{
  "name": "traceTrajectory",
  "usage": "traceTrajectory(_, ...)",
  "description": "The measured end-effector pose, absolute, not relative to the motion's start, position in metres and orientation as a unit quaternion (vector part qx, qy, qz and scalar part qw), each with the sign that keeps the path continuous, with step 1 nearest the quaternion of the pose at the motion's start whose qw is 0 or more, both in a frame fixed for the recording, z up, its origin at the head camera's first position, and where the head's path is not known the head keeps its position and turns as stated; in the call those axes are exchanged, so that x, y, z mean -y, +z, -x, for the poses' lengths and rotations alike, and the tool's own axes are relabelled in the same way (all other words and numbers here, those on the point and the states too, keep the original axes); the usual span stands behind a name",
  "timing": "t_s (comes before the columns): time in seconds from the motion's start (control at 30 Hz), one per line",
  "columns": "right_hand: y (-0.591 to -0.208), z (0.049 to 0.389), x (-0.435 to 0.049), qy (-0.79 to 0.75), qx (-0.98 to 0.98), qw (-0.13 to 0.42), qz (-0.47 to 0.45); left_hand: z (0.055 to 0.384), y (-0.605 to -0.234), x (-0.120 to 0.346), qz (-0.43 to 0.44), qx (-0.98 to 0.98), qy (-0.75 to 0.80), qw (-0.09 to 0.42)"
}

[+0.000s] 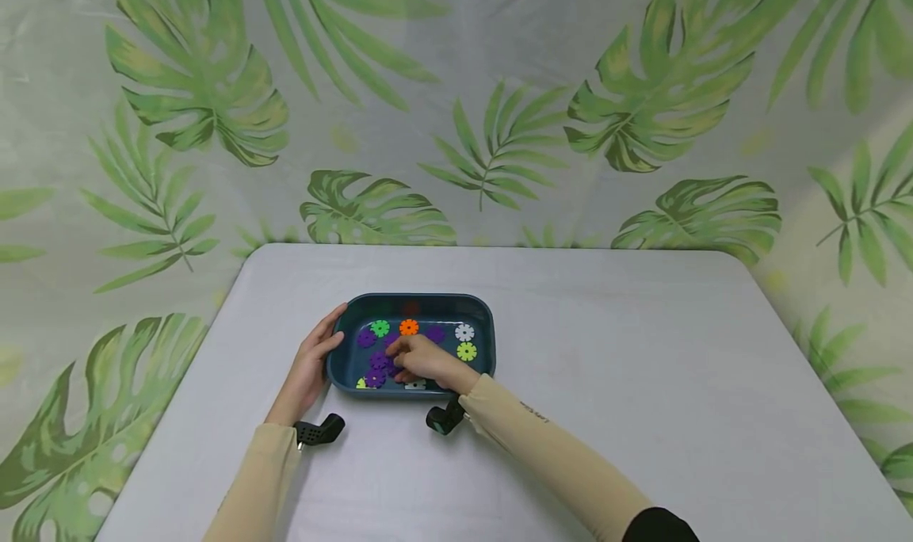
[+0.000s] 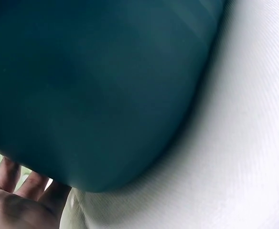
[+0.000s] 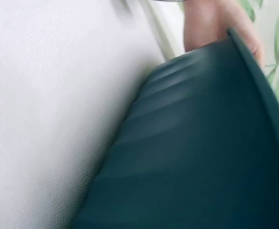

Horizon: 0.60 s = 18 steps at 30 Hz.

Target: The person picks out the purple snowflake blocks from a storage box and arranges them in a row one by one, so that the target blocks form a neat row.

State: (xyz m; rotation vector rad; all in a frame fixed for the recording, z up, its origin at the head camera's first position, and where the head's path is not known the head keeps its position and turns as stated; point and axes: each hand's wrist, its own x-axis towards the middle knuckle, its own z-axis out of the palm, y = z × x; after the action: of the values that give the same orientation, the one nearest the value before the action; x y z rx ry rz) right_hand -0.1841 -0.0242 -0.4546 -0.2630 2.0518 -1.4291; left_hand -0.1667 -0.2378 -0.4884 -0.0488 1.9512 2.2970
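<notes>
A dark teal tray (image 1: pixel 414 394) lies on the table with small flower-shaped plastic discs in it. My left hand (image 1: pixel 314 361) rests along its left end, the thumb at the rim and the fingers fairly straight against the outer wall. In the left wrist view, spread fingers (image 2: pixel 32 186) show past the tray's lower edge. My right hand (image 1: pixel 428 361) reaches over the near rim, its bent fingers down among several purple discs (image 1: pixel 378 360). I cannot tell whether a disc is pinched there. The right wrist view shows only the tray's outer wall (image 3: pixel 187 138) and the left hand beyond.
Around the purple pieces lie a green disc (image 1: pixel 380 328), an orange disc (image 1: pixel 409 327), a white disc (image 1: pixel 464 332) and a yellow disc (image 1: pixel 467 351). A white cloth covers the table (image 1: pixel 642 383). Behind it hangs a leaf-patterned curtain (image 1: pixel 499 66).
</notes>
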Motion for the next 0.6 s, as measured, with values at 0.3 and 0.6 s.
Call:
traceTrajectory(0.3,-0.457,0.185,0.023,-0.505,-0.817,0.249,0.122,0.167,-0.488,0.237,0.017,-0.651,0.756,0.06)
traceTrajectory(0.6,-0.452,0.187,0.014,-0.522,-0.814,0.201,0.155,0.166,-0.491,0.239,0.001,-0.664,0.745,0.058)
